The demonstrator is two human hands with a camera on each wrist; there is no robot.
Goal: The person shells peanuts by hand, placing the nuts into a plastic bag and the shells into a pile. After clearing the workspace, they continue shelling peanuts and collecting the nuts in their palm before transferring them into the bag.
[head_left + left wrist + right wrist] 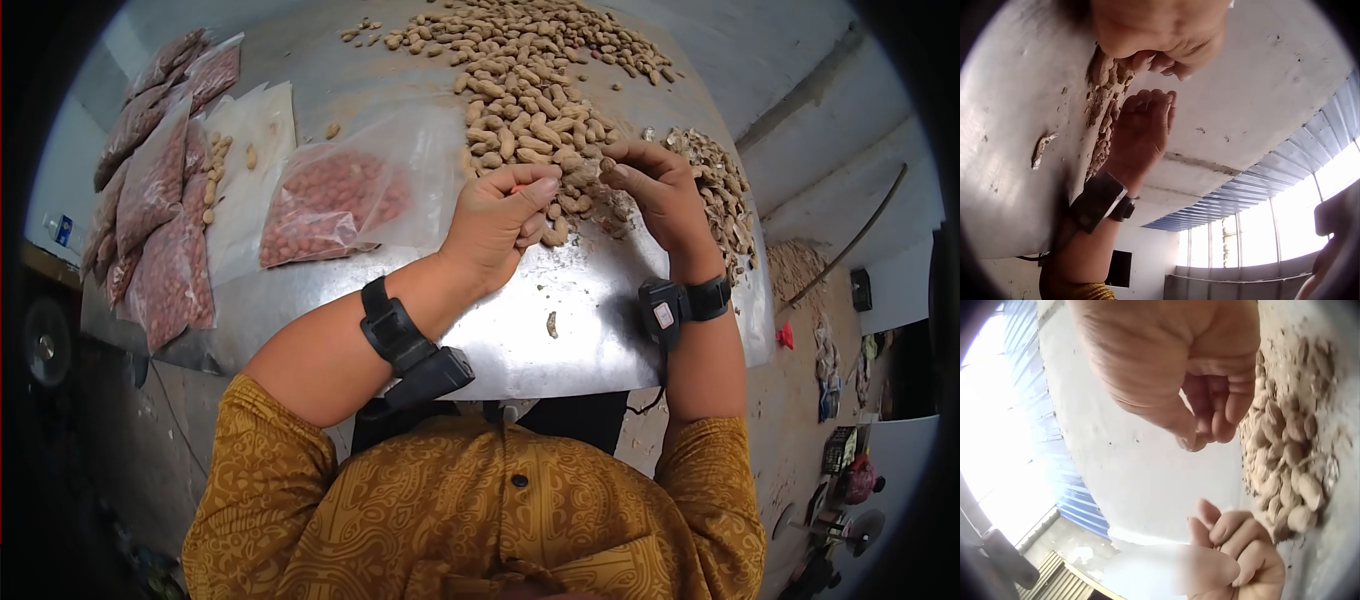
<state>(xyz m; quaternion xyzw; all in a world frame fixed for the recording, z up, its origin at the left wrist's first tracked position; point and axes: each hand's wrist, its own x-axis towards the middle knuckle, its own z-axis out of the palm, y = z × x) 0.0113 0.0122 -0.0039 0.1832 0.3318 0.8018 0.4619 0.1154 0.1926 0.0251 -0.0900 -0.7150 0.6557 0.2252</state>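
Note:
Over the near edge of the peanut pile (540,110), the left hand (490,230) has its fingers curled, thumb against the index finger; a small red kernel (517,188) shows between them. The right hand (668,205), a short gap away, pinches a small brown shell piece (607,166) between thumb and index finger. In the left wrist view the left hand (1160,31) is at the top, the right hand (1141,134) below it. The right wrist view shows the right hand's (1179,356) thumb and fingertips together, with the left hand (1250,556) below; their contents are unclear there.
Bags of red kernels (160,265) lie stacked at the table's left, beside flat empty bags (255,150) with a few peanuts on them. An open-topped bag (335,200) part full of red kernels lies nearer the hands. Broken shells (715,185) are heaped at the right.

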